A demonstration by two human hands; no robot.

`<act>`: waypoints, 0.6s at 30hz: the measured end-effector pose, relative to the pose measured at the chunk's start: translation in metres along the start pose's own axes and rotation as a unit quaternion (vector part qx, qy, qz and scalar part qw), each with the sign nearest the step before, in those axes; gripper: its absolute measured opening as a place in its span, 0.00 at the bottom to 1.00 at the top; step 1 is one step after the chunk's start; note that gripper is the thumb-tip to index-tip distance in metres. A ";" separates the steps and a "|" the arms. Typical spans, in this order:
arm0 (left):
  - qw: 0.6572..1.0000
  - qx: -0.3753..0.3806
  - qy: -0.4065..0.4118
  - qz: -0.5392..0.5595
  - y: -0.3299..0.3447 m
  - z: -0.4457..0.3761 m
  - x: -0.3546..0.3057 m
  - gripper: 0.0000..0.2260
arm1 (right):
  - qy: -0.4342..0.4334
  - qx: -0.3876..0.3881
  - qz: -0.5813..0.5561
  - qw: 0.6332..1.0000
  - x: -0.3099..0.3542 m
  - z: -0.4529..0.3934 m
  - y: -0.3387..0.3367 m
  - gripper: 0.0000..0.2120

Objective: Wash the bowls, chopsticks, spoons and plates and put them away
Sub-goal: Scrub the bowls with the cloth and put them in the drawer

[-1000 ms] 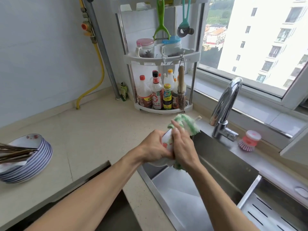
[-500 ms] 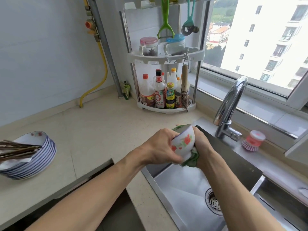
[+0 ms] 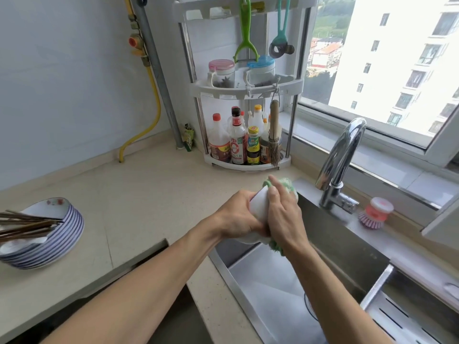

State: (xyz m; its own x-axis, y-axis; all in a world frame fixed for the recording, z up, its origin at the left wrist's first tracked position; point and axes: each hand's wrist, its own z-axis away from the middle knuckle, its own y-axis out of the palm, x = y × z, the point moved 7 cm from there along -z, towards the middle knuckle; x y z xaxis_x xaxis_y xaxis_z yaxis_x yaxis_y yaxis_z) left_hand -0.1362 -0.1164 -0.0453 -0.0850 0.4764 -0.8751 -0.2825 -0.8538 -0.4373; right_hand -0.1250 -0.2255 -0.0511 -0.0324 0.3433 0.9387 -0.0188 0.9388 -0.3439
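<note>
Since half a second ago, the bowl point(image 3: 258, 209) has rolled so its flower print is hidden and I see only plain white, and my right hand point(image 3: 283, 214) has come over the top. It sits between both hands above the sink point(image 3: 330, 244) near its left edge. My left hand point(image 3: 236, 219) grips it from the left; my right hand presses the green cloth point(image 3: 289, 186) against it, fingers fairly straight. Both are equally close. I can't tell which way the rim faces. Open basin lies below; the faucet point(image 3: 340, 165) stands well right. Plates point(image 3: 47, 234) with chopsticks point(image 3: 24, 224) wait far left on the counter point(image 3: 149, 194).
</note>
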 end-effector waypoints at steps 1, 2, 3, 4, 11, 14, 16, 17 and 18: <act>1.000 0.011 0.011 -0.014 0.002 0.002 -0.001 0.17 | 0.030 -0.003 -0.043 0.999 -0.005 -0.005 -0.005 0.17; 0.999 0.019 0.017 -0.020 0.003 0.004 -0.002 0.18 | 0.077 0.006 -0.094 0.993 -0.010 -0.011 -0.008 0.15; 0.999 0.022 0.018 -0.015 0.004 0.005 -0.001 0.19 | 0.113 0.019 -0.120 0.986 -0.013 -0.014 -0.010 0.15; 1.000 0.017 0.013 -0.006 0.003 0.005 0.002 0.19 | 0.118 0.031 -0.106 0.987 -0.011 -0.014 -0.010 0.16; 1.000 -0.029 -0.003 -0.010 0.001 0.002 0.015 0.14 | 0.091 0.042 -0.043 0.994 -0.005 -0.001 0.013 0.18; 1.000 -0.013 0.002 -0.003 -0.001 0.009 0.018 0.18 | 0.126 0.064 -0.068 0.988 -0.008 -0.005 0.010 0.17; 1.000 -0.029 0.009 -0.002 -0.005 0.006 0.019 0.14 | 0.049 0.083 0.037 0.995 -0.001 0.008 0.022 0.21; 0.999 -0.031 0.007 -0.012 -0.005 0.006 0.018 0.11 | 0.024 0.079 0.065 0.994 0.002 0.016 0.027 0.24; 0.999 -0.025 0.004 -0.022 -0.005 0.006 0.017 0.11 | 0.003 0.061 0.057 0.996 0.004 0.018 0.027 0.24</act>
State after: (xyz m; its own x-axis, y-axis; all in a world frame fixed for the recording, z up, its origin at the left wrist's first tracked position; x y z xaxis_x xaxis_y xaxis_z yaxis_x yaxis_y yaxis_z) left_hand -0.1422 -0.1028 -0.0565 -0.0664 0.5122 -0.8563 -0.2385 -0.8415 -0.4848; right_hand -0.1433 -0.1996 -0.0566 -0.0351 0.4487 0.8930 -0.1374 0.8829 -0.4490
